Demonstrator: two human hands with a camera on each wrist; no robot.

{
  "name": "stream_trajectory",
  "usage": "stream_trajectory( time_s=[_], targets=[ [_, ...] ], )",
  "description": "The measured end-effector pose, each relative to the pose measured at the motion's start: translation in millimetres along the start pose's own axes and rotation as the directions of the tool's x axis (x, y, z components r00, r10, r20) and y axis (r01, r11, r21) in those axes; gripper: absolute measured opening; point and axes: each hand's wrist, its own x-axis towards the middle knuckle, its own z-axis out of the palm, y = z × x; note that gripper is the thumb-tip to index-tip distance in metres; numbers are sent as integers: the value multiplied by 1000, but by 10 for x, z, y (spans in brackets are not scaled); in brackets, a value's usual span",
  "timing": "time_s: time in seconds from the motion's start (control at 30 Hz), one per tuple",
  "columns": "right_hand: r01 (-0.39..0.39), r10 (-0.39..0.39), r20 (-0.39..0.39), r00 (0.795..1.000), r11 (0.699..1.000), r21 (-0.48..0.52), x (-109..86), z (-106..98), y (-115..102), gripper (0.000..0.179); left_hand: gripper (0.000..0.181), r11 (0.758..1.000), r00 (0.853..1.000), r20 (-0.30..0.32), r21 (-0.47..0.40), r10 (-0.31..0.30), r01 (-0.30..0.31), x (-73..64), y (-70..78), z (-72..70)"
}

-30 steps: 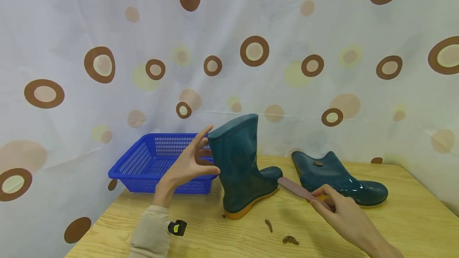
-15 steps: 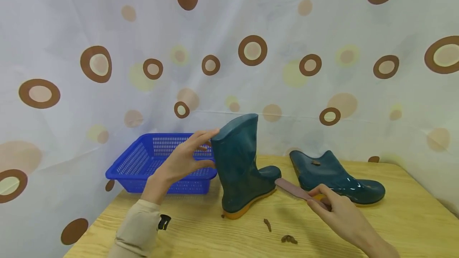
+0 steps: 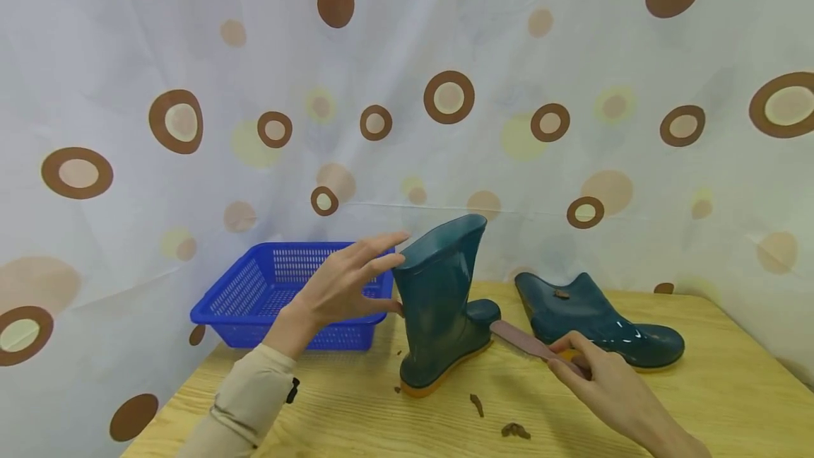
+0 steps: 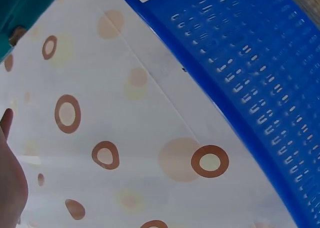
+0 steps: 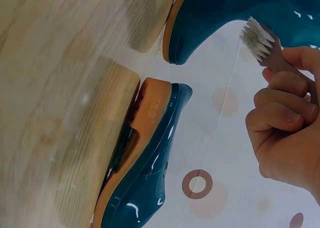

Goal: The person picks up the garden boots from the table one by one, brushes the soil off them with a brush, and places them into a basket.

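A dark green rubber boot [image 3: 435, 313] with an orange sole stands upright on the table in the head view. My left hand [image 3: 346, 278] is beside its shaft, fingers straight at the top rim and thumb near the back. In the left wrist view, that hand [image 4: 11, 180] shows at the left edge. My right hand [image 3: 607, 384] grips the handle of a brush [image 3: 518, 338], its head close to the boot's toe. Pale bristles show on the brush [image 5: 259, 41] in the right wrist view. A second boot [image 3: 591, 320] lies on its side at the right, a brown clump on its shaft.
Behind my left hand stands a blue perforated basket [image 3: 232, 309]. Several brown crumbs [image 3: 515, 430] lie on the wooden table [image 3: 356, 415] in front of the upright boot. A dotted curtain [image 3: 483, 34] hangs close behind the table.
The upright boot has turned and its top has shifted right, so more of its opening shows. My left hand has followed it to the right. My right hand holds the brush in nearly the same place.
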Motion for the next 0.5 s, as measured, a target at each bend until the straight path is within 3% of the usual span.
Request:
stream_trajectory(
  time_s=[0.1, 0.33, 0.5],
  targets=[
    [-1, 1, -2, 1000, 1000, 0, -5, -4, 6, 30, 90, 1000, 1000, 10, 17, 6, -6, 47, 7, -18],
    [-9, 9, -6, 1000, 1000, -2, -4, -19, 6, 32, 63, 992, 999, 33, 120, 42, -46, 161, -7, -93],
    [-27, 27, -5, 1000, 1000, -7, -4, -21, -1, 35, 51, 989, 997, 46, 132, 67, -72, 256, 28, -122]
  ],
)
